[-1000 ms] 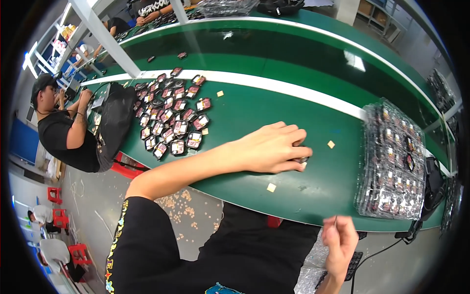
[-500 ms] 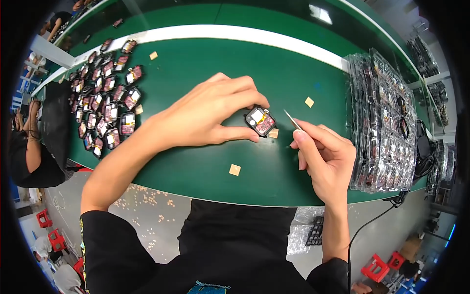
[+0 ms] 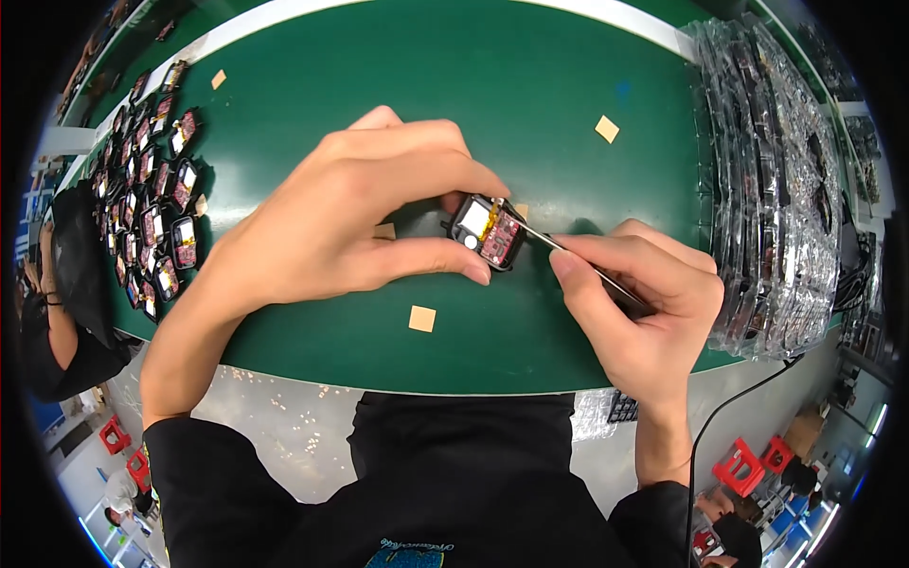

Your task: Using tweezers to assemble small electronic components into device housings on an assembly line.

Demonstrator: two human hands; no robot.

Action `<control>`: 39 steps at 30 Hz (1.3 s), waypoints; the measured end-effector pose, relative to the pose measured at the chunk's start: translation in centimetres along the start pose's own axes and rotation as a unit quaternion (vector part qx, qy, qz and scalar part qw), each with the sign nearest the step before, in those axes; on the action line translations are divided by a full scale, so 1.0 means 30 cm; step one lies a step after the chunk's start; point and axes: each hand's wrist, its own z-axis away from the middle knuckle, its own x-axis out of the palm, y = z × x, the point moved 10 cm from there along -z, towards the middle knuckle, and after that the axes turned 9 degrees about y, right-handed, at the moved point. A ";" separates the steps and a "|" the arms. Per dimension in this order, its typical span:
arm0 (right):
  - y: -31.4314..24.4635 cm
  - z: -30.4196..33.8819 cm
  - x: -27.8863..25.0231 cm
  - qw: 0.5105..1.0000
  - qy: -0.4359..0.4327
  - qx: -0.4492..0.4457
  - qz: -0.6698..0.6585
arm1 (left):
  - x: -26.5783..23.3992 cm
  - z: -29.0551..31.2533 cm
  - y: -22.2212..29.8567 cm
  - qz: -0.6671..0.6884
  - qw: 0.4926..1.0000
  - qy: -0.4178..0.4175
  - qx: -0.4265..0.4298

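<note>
Between the thumb and fingers of my left hand point(image 3: 350, 204) sits an opened black watch case point(image 3: 491, 233), its red circuit board, white block and yellow strip facing up. My left hand is closed on the case's edges, just over the green table. From the right, my right hand point(image 3: 649, 298) pinches slim metal tweezers point(image 3: 542, 238). Their tip meets the upper right edge of the board, beside the yellow strip. Whether the tip grips anything is too small to tell. Small beige squares lie about, one point(image 3: 422, 319) nearer me and partly hidden ones close to the case.
Many similar opened watch cases point(image 3: 151, 222) crowd the left side of the green table point(image 3: 511, 350). Stacked clear plastic trays point(image 3: 772, 199) stand at the right, with a black cable point(image 3: 729, 402) below. Another person's arm point(image 3: 59, 327) shows at far left. Red stools point(image 3: 739, 467) stand on the floor.
My right hand has brought the tweezers left, from beside the watch case onto its board. My left hand has turned the case somewhat. The whole view has shifted as well.
</note>
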 end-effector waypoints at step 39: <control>-0.079 0.011 0.033 0.978 0.040 -0.164 0.119 | -0.012 -0.011 -0.042 0.019 0.999 0.004 -0.031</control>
